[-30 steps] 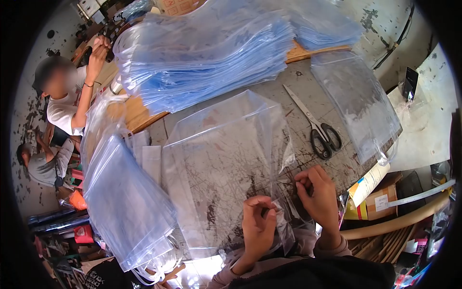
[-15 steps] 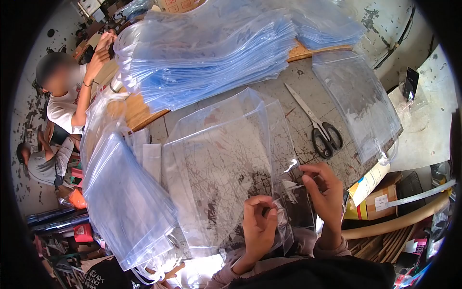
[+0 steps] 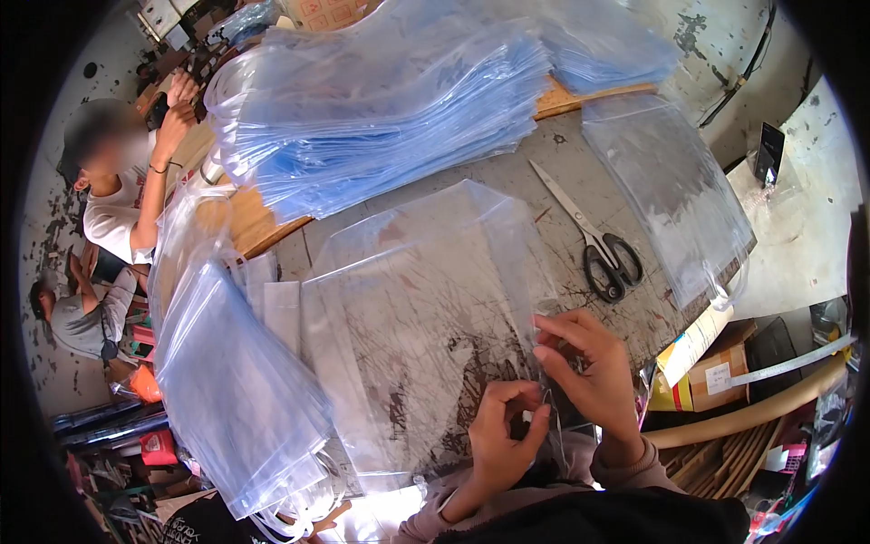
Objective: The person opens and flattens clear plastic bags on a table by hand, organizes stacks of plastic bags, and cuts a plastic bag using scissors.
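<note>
A clear plastic bag (image 3: 408,317) lies flat on the worn grey table in front of me. At its right edge, my left hand (image 3: 509,431) pinches the thin plastic between thumb and fingertips. Just above and to the right, my right hand (image 3: 589,367) holds the same edge of the bag, thumb and index finger closed on it. Loose film hangs below the left hand toward my lap. Beyond the right hand lie black-handled scissors (image 3: 598,245), blades slightly parted and pointing away from me.
A tall stack of bluish plastic sheets (image 3: 390,127) fills the table's far side. More clear bags (image 3: 240,381) lie at left, another bag (image 3: 666,190) at right. A co-worker (image 3: 118,199) sits at the far left. A cardboard box (image 3: 720,376) stands beside the table at right.
My two hands have come closer together, the left moving right and the right moving left. The bag's right edge is drawn narrower between them, and the view has shifted slightly.
</note>
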{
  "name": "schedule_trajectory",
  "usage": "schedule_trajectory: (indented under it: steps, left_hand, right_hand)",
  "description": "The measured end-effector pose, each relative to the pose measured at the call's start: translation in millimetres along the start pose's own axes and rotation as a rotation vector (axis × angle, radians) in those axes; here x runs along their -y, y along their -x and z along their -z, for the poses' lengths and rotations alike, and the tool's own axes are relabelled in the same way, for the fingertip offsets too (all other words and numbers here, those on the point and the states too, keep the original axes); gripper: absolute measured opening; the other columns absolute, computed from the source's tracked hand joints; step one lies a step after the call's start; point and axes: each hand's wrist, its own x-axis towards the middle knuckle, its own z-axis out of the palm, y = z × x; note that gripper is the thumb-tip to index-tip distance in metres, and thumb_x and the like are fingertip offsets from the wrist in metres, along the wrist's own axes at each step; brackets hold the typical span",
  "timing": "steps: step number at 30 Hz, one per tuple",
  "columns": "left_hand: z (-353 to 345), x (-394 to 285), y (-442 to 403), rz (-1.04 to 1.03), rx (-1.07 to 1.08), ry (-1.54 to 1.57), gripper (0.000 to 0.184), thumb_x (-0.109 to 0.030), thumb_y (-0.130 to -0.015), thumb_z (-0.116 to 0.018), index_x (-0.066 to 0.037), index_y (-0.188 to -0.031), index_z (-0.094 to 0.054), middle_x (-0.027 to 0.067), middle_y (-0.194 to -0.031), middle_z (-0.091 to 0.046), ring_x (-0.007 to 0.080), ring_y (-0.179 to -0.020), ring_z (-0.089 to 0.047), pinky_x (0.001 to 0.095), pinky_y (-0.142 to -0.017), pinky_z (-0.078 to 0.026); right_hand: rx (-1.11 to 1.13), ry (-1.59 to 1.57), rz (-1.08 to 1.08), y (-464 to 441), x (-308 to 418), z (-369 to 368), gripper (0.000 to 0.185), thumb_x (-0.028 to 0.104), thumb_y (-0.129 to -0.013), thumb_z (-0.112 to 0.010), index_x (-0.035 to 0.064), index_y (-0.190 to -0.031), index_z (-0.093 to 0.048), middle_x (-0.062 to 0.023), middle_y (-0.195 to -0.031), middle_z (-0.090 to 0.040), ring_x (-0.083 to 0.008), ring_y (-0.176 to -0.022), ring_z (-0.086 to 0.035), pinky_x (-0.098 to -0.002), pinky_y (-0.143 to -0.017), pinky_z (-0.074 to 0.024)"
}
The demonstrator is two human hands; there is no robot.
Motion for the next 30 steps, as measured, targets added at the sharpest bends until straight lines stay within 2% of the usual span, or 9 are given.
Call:
schedule_trajectory:
  steps: [7,11,13,16,18,20,23,28,30]
  left_hand:
    - [-0.9,-6.9,-2.9,-0.086,0.091,-0.269,0.028,0.002,-0.071,-0.068,-0.001,-0.097,-0.057,0.0105,-0.087,-0.057,0.0176,-0.076,-0.062,0.0248,-0.066,-0.05]
    - [3.6,-20.0,-1.9,-0.036,0.115,-0.29,0.024,0.0,-0.071,-0.069,0.001,-0.092,-0.057,0.0112,-0.09,-0.058,0.0172,-0.084,-0.061,0.0262,-0.072,-0.05]
    - [19.9,-34.4,3.9,-0.118,0.31,-0.342,0.029,-0.001,-0.072,-0.068,-0.002,-0.1,-0.059,0.0101,-0.088,-0.058,0.0193,-0.074,-0.061,0.0261,-0.065,-0.05]
    - [43.0,-65.8,22.5,-0.149,0.259,-0.37,0.033,-0.008,-0.071,-0.069,-0.001,-0.101,-0.06,0.0129,-0.099,-0.058,0.0282,-0.089,-0.06,0.0343,-0.077,-0.048]
    - [56.0,-82.5,24.7,-0.042,0.171,-0.766,0.032,-0.012,-0.084,-0.056,0.005,-0.111,-0.058,0.0218,-0.119,-0.052,0.032,-0.104,-0.057,0.0382,-0.087,-0.046]
    - [66.9,-68.7,17.1,-0.098,-0.105,-1.02,0.043,-0.015,-0.072,-0.069,-0.002,-0.111,-0.057,0.0159,-0.11,-0.053,0.0319,-0.099,-0.053,0.0394,-0.084,-0.044]
    - [75.5,-48.8,10.2,-0.06,-0.199,-1.47,0.055,-0.017,-0.072,-0.072,0.003,-0.118,-0.05,0.0194,-0.116,-0.043,0.0353,-0.099,-0.045,0.0433,-0.081,-0.042]
    - [81.9,-39.3,9.4,-0.076,-0.234,-1.24,0.058,-0.014,-0.073,-0.07,0.003,-0.123,-0.046,0.018,-0.111,-0.043,0.0329,-0.093,-0.046,0.0413,-0.077,-0.042]
    - [84.6,-34.7,8.8,-0.03,-0.373,-1.134,0.061,-0.014,-0.07,-0.072,-0.005,-0.125,-0.049,0.0145,-0.106,-0.048,0.0297,-0.095,-0.051,0.037,-0.076,-0.044]
  right_hand:
    - [-0.042,-0.035,-0.11,-1.3,-7.8,10.6,0.025,-0.002,-0.076,-0.06,0.0008,-0.101,-0.062,-0.0065,-0.084,-0.058,-0.0126,-0.074,-0.06,-0.0232,-0.06,-0.0484]
    - [-0.122,-0.062,-0.173,-0.4,-11.5,13.0,0.018,-0.003,-0.076,-0.06,0.0005,-0.094,-0.062,-0.0052,-0.082,-0.058,-0.0116,-0.074,-0.059,-0.0225,-0.06,-0.0483]
    - [-0.126,0.048,-0.189,1.3,-15.7,22.0,0.014,-0.004,-0.075,-0.059,0.0008,-0.088,-0.06,-0.0046,-0.08,-0.058,-0.0108,-0.074,-0.058,-0.0223,-0.059,-0.0482]
    - [-0.28,0.173,-0.182,3.8,-25.6,34.1,0.012,-0.004,-0.076,-0.059,0.0013,-0.087,-0.059,-0.0039,-0.078,-0.058,-0.0098,-0.074,-0.057,-0.0224,-0.057,-0.0478]
    - [-0.295,0.16,-0.169,4.2,-32.2,43.0,0.011,-0.004,-0.076,-0.058,0.0012,-0.086,-0.057,-0.0032,-0.076,-0.057,-0.0089,-0.073,-0.056,-0.0224,-0.056,-0.0473]
    - [-0.357,0.161,-0.202,6.5,-39.9,46.8,0.01,-0.004,-0.076,-0.057,0.0011,-0.085,-0.056,-0.0032,-0.075,-0.056,-0.0088,-0.072,-0.054,-0.0219,-0.055,-0.0464]
    - [-0.375,0.219,-0.173,7.6,-40.5,45.4,0.01,-0.004,-0.075,-0.056,0.0014,-0.084,-0.055,-0.0037,-0.074,-0.055,-0.01,-0.07,-0.053,-0.0219,-0.054,-0.0449]
    - [-0.391,0.284,-0.134,8.7,-37.6,40.9,0.012,-0.003,-0.075,-0.056,0.0021,-0.085,-0.055,-0.0037,-0.072,-0.054,-0.0107,-0.069,-0.052,-0.0224,-0.052,-0.0436]
    - [-0.414,0.266,-0.151,8.7,-36.3,38.8,0.012,-0.003,-0.076,-0.056,0.0024,-0.087,-0.054,-0.0035,-0.073,-0.053,-0.0106,-0.069,-0.052,-0.0223,-0.052,-0.0428]
